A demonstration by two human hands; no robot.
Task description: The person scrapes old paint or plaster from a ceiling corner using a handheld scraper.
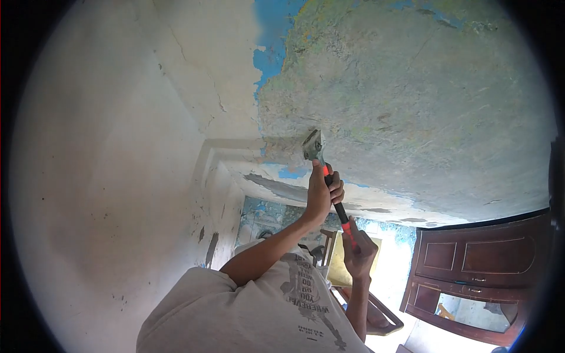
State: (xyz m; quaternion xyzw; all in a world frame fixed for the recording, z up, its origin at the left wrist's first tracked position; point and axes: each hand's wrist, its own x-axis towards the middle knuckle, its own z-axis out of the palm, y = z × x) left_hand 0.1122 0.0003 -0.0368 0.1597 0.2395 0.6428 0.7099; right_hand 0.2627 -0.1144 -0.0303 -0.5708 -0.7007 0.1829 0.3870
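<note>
Gripping the scraper (339,210) w/ both hands, the person had it raised overhead against the ceiling (424,100). Left hand (322,191) sat high on the handle, just below the metal head, fingers wrapped fully round it. Right hand (359,250) was closed on the red butt end, lower and to the right. The left was therefore the nearer hand to the working end.

Tool's long axis ran diagonally, from the butt at lower right up to the blade (313,143) at upper left. The blade lay up and slightly left of the left hand. Its edge touched the ceiling approx. where the bare grey patch met the white paint (218,70). Blue paint remnants (268,53) showed above that, well apart from the blade. A dark wooden door (477,259) stood far right, the pale wall (106,176) on the left.
</note>
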